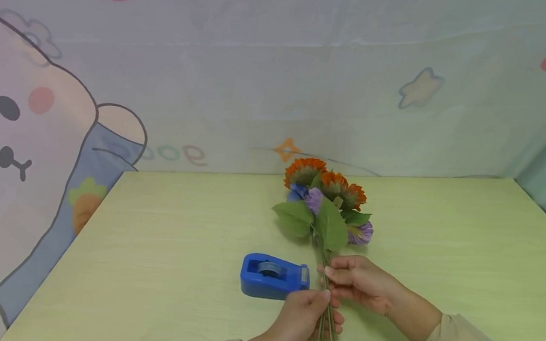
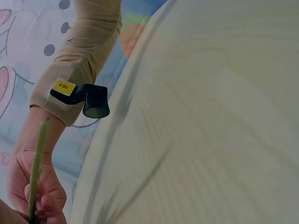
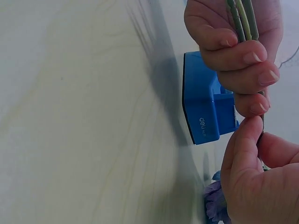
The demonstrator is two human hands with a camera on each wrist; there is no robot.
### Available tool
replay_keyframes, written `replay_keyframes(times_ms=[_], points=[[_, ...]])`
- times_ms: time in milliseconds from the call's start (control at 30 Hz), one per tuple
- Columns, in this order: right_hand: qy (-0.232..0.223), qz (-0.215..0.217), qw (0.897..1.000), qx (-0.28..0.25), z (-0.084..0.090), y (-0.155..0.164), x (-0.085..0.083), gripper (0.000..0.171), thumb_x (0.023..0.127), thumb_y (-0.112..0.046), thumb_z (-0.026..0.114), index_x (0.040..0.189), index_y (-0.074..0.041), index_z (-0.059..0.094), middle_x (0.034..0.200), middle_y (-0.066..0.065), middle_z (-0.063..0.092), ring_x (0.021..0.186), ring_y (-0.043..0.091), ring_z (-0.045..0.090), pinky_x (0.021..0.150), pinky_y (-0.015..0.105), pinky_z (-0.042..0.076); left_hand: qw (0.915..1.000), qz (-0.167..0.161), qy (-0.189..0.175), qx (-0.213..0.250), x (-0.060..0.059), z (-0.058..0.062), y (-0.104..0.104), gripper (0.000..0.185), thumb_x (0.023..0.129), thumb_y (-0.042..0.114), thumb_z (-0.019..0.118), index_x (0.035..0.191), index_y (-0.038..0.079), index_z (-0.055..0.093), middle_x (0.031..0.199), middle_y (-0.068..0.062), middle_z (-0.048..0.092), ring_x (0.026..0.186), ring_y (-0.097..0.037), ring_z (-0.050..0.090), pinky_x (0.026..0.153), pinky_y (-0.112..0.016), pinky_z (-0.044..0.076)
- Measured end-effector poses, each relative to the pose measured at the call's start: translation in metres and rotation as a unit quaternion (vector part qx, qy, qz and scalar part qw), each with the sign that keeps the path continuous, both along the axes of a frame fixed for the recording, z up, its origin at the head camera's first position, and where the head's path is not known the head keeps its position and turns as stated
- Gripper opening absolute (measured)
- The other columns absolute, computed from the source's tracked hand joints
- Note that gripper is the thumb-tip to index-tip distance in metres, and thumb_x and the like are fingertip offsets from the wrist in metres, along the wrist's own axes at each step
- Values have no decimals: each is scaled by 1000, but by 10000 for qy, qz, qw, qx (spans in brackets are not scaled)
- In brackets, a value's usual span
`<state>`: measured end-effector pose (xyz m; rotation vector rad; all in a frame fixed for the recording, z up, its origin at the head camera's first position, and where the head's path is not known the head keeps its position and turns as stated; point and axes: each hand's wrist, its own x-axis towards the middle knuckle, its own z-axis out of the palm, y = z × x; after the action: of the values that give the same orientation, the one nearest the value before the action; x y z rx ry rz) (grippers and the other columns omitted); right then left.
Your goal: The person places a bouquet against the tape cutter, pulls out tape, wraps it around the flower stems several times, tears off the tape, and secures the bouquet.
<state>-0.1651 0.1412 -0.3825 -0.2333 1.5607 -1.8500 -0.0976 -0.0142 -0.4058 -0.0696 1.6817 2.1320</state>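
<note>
Behind curled fingers, hidden stems

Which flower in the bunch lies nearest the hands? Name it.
The purple flower on the bunch's right side, the lowest bloom, just above the right hand. The orange flowers and the blue one lie farther up.

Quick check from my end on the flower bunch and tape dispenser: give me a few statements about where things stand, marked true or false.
1. The left hand grips the flower stems. True.
2. The tape dispenser is red. False: it is blue.
3. The right hand touches the stems above the left. True.
4. The flowers stand upright in a vase. False: the bunch lies low over the table, with no vase in view.
</note>
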Motion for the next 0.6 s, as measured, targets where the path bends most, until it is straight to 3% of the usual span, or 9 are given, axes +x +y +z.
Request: replay_keyframes(times_ms=[300,600], points=[[-183,125,9997,-60,-1,7,-2,17,95,-6,51,81,-11,59,92,0,64,72,6,58,70,17,50,9998,130,110,-117,0,1,1,30,97,20,50,95,-6,65,71,-5,67,57,-7,60,55,-22,49],[-288,328,9989,-164,0,9,-2,13,95,-9,52,87,-9,63,95,3,66,76,10,63,72,21,52,9995,109,117,-261,-1,5,-2,28,94,19,55,93,-6,68,70,-8,67,59,-11,64,61,-29,54]])
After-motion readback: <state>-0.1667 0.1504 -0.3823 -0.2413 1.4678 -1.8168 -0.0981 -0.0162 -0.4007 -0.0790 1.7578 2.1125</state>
